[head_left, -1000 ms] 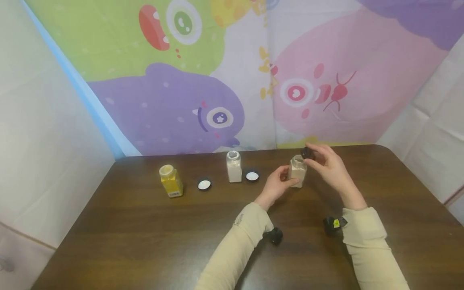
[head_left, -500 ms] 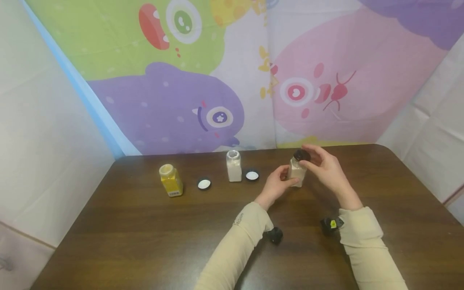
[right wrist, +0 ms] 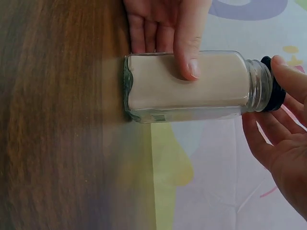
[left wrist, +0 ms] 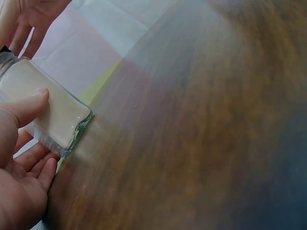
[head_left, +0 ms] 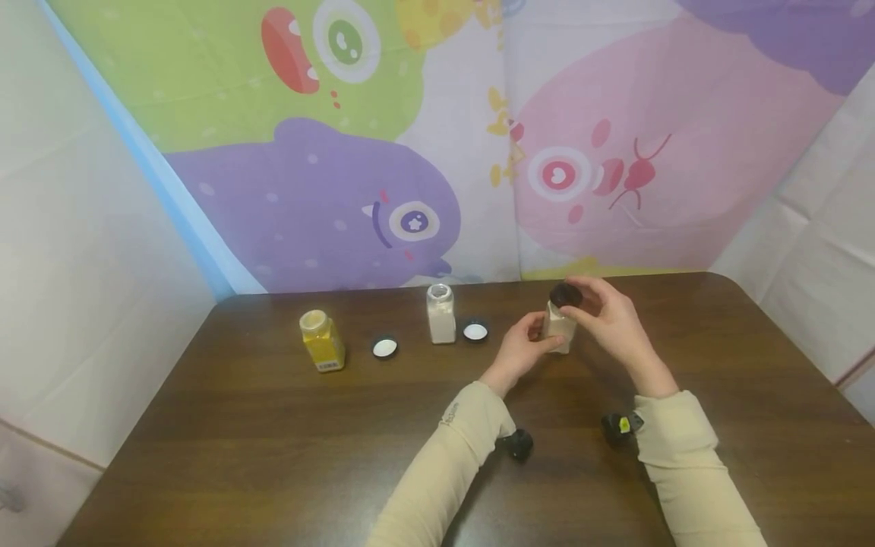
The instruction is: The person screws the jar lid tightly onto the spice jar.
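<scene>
A square glass jar [right wrist: 192, 86] of pale beige powder stands upright on the table at the right in the head view. My left hand [head_left: 521, 351] grips its body, thumb across the near face and fingers behind. Over the jar's mouth my right hand [head_left: 611, 319] pinches a black screw lid [head_left: 564, 295] by its edge. In the right wrist view the lid sits at the top of the threaded neck [right wrist: 259, 86], with glass threads still showing below it. The left wrist view shows the jar's lower part [left wrist: 53, 105] under my thumb.
An open jar of white powder [head_left: 442, 319] and an upturned black lid [head_left: 475, 331] stand left of my hands. Farther left are another upturned lid [head_left: 385, 348] and an open yellow jar [head_left: 323, 342]. A cartoon cloth [head_left: 342, 213] hangs behind the brown table [head_left: 273, 456].
My right hand has brought the black lid leftward from beside the jar's mouth, tilted it over and set it on the neck. The left hand keeps its grip on the jar.
</scene>
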The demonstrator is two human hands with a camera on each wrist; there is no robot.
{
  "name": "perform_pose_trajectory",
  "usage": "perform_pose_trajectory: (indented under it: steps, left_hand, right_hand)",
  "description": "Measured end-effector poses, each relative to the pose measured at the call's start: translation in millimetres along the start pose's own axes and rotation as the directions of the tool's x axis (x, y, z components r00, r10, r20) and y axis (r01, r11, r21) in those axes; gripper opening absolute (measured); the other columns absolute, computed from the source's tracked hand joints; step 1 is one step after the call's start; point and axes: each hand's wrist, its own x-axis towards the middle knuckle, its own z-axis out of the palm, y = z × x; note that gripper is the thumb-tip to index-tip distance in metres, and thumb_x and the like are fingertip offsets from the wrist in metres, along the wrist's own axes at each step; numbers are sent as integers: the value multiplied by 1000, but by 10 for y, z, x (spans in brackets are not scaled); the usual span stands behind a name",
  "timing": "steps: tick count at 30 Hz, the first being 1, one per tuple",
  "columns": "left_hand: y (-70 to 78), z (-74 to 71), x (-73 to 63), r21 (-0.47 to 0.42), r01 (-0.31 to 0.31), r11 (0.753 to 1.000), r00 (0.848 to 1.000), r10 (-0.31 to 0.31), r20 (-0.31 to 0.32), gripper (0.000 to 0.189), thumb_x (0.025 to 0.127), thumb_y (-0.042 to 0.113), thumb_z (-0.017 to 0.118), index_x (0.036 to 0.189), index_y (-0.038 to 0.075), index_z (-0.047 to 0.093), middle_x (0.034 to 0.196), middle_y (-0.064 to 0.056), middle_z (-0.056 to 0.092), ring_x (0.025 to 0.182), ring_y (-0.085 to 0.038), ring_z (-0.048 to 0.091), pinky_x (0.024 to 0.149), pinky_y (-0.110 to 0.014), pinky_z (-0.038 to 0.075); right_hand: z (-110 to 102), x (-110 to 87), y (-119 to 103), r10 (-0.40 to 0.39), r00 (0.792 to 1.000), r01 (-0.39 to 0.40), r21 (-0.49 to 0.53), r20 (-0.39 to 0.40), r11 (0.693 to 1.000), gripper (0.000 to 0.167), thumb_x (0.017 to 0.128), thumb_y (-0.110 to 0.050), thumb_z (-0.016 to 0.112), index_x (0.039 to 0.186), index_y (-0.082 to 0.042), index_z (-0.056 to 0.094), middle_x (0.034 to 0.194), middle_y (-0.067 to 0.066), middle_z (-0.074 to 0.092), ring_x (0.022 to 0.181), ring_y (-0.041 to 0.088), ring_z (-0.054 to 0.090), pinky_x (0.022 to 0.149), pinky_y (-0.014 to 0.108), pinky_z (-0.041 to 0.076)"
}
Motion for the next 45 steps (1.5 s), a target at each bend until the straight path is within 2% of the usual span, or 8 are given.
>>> perform_pose_trajectory:
  steps: [7,11,18,23,27,33,38,45]
  left_hand:
    - [10,-7,-2,-11,-4,1000,1000,4,1,50,80,29,70,124,15,52,118,0,58,110,-16,52,95,-29,41]
    - [13,-8,-2,-11,-4,1000,1000,4,5,50,80,29,69,125,15,51,118,0,58,110,-16,52,95,-29,41]
    - [11,-15,-2,-3,-2,1000,1000,2,8,50,81,28,69,125,15,51,119,-1,58,111,-16,52,96,-30,41]
    - [25,-21,-8,1,5,1000,1000,-5,9,50,81,29,68,125,16,50,119,0,57,111,-15,51,96,-29,41]
    - [19,-21,-8,-4,4,1000,1000,-4,10,50,81,29,69,125,16,51,119,0,57,111,-16,51,96,-30,40]
    - [-3,-13,-15,-8,0,1000,1000,0,13,51,81,29,69,126,15,51,120,-1,57,111,-15,52,96,-29,41]
    - [3,-20,-28,-5,2,1000,1000,-2,16,51,81,28,69,126,14,50,120,-1,57,111,-16,52,95,-30,41]
    - [11,-26,-11,6,10,1000,1000,-10,19,52,80,30,69,127,15,50,121,0,57,111,-16,52,95,-30,41]
  right_hand:
    - [24,-4,13,-13,1000,13,-27,-13,1000,43,80,-13,69,118,-2,55,114,18,59,98,33,60,83,47,48]
    - [32,-11,29,-28,1000,27,-53,-11,998,38,79,-12,70,114,-3,59,115,14,59,98,30,59,82,44,48]
    - [39,1,38,-74,997,74,-79,7,994,32,79,-11,70,110,-4,64,119,11,58,106,28,55,81,47,48]
    - [32,6,15,-87,996,89,-92,28,992,32,80,-11,68,110,-2,64,118,13,57,106,30,54,80,48,48]
    - [28,7,2,-70,997,73,-88,37,993,32,81,-11,68,110,-1,63,118,15,56,106,32,54,82,48,48]
    - [55,-8,2,-13,1000,12,-82,-6,997,33,78,-14,72,108,-4,65,114,11,58,103,28,55,84,45,48]
    - [74,-19,7,5,1000,-7,-87,-23,996,35,76,-17,73,108,-6,64,114,10,58,102,26,56,86,43,47]
    - [20,-12,-11,5,1000,-4,-72,19,997,49,78,-21,72,122,-6,54,126,15,51,104,32,55,85,48,46]
